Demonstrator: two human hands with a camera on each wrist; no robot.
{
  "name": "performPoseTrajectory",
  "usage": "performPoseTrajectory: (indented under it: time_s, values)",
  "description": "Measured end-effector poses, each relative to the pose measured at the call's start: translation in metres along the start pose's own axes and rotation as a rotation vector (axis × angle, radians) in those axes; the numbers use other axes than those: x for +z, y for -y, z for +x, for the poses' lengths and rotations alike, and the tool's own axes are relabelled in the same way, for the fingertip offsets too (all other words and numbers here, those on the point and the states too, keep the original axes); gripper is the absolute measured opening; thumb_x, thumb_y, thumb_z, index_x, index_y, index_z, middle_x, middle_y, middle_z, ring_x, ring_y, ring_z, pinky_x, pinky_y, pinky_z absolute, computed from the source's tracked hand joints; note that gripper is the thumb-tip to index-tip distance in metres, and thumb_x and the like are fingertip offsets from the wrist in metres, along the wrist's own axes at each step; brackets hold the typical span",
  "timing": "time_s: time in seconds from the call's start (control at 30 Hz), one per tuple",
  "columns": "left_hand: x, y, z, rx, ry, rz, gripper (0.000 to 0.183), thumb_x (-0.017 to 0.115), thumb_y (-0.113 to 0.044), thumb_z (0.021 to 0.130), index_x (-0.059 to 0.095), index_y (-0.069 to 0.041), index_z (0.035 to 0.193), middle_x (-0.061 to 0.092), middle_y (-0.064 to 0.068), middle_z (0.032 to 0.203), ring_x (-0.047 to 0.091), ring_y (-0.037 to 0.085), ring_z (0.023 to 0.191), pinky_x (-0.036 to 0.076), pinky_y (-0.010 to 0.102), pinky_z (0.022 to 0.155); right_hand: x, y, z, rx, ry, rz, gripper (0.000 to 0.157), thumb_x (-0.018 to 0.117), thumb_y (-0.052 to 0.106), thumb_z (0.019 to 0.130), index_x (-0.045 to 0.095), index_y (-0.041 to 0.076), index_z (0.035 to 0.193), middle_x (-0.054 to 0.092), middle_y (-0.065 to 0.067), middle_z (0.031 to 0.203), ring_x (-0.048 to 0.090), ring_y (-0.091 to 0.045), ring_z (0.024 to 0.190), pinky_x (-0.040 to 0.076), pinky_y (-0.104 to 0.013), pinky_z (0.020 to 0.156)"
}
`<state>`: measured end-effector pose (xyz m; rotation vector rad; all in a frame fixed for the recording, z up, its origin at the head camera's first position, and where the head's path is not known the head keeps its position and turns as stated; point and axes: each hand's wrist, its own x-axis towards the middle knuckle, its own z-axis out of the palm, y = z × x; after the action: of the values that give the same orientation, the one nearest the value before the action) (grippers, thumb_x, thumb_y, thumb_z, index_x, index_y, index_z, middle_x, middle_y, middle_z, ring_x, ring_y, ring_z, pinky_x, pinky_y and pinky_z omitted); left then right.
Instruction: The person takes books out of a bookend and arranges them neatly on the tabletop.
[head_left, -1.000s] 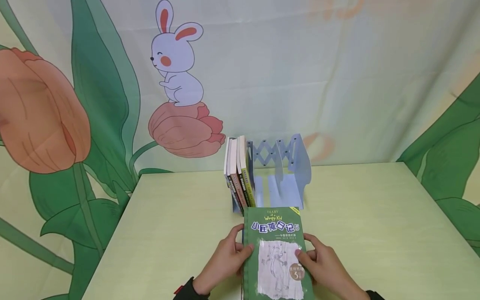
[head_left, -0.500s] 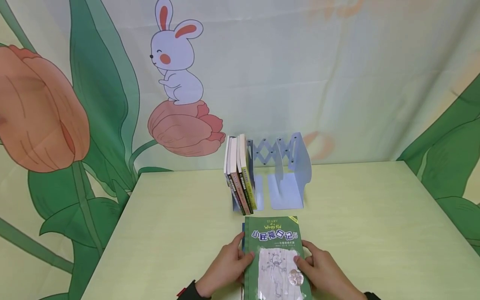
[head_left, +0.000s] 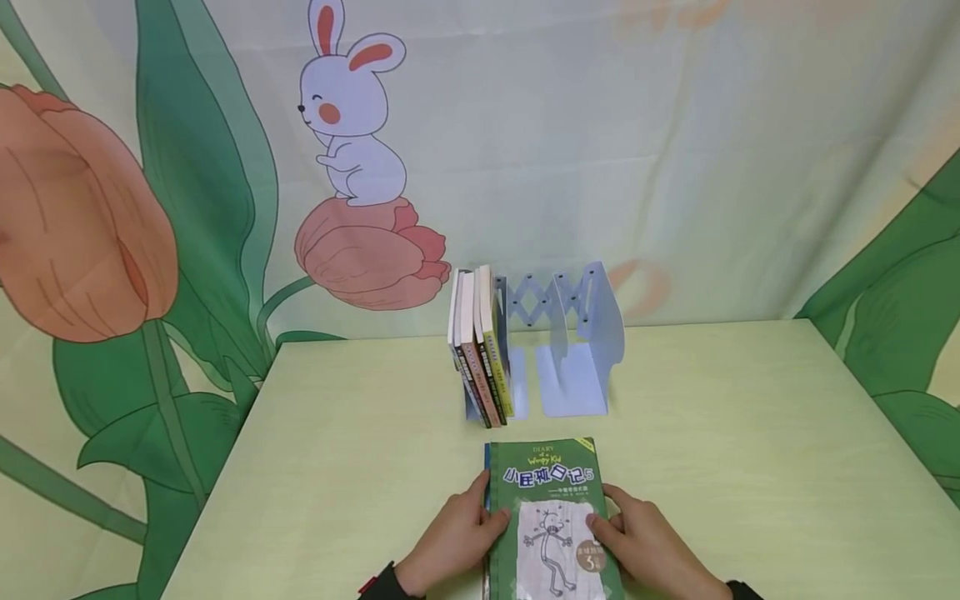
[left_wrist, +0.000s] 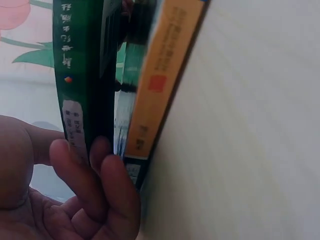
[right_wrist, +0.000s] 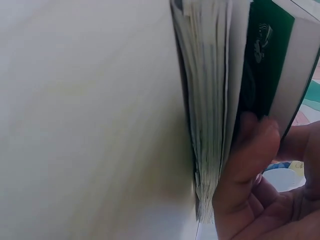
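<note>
Both hands hold a green paperback book [head_left: 555, 483], one at each long side, cover facing up. The left hand [head_left: 457, 525] grips its spine, thumb on the cover and fingers under it; the left wrist view shows the curled fingers [left_wrist: 120, 190] at the green spine. The right hand [head_left: 648, 533] pinches the opposite side the same way, by the page edges. Close under the green book lies another book, with an orange spine [left_wrist: 160, 75] in the left wrist view and thick page edges [right_wrist: 207, 100] in the right one. A gap shows between the two books.
A blue metal bookend rack [head_left: 573, 383] stands at the table's far side. Several upright books [head_left: 480, 350] lean in its left section. The pale yellow table [head_left: 750, 433] reaches back to a printed curtain [head_left: 525, 125] with a rabbit and tulips.
Both hands have brought the green book back toward the person, away from the rack. The lower book's blue edge now shows along its left side. The grip is unchanged.
</note>
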<state>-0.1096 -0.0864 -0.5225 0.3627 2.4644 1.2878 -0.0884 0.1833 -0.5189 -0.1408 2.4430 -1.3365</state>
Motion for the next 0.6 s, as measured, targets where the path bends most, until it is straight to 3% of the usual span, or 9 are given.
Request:
performPoseTrajectory:
  time_s: [0.4,0.6]
  values:
    - [0.0001,-0.0049,-0.0041,0.009,-0.046,0.136,0.073,0.058,-0.030,0.097,0.027,0.015,0.147,0.053,-0.005,0.060,0.052,0.005,0.053,0.039,0.024,0.049,0.0010,-0.0020,0.0007,-0.052,-0.002,-0.054,0.071,0.060,0.033,0.097,0.029,-0.004,0.150,0.066,0.005,0.069,0.060,-0.009,0.059,0.042,-0.024,0.051]
    - [0.0015,-0.0056,-0.0040,-0.012,-0.074,0.163,0.074,0.060,-0.031,0.095,0.031,0.014,0.146,0.062,0.004,0.068,0.058,0.008,0.062,0.044,0.027,0.056,0.0010,0.0014,0.0002,-0.034,-0.023,-0.086,0.072,0.063,0.032,0.095,0.031,0.001,0.150,0.062,0.005,0.064,0.056,-0.009,0.056,0.038,-0.024,0.051]
